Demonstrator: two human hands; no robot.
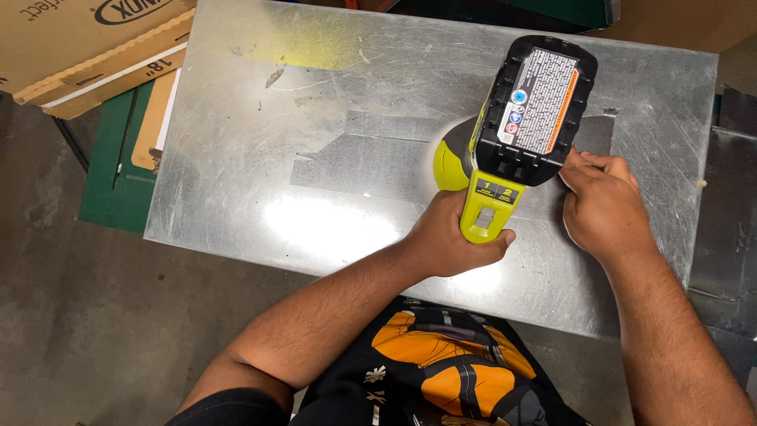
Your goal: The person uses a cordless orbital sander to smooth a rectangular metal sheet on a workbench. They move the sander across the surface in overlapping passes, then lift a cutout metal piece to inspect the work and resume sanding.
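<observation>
over the metal sheet, left hand grips upright drill; right hand presses flat.

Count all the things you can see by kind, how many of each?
Hands: 2, the left hand gripping the power tool, the right hand resting on the metal sheet
Yellow-green power tool: 1
Metal sheet: 1
Cardboard boxes: 2
Green board: 1
Total: 7
</observation>
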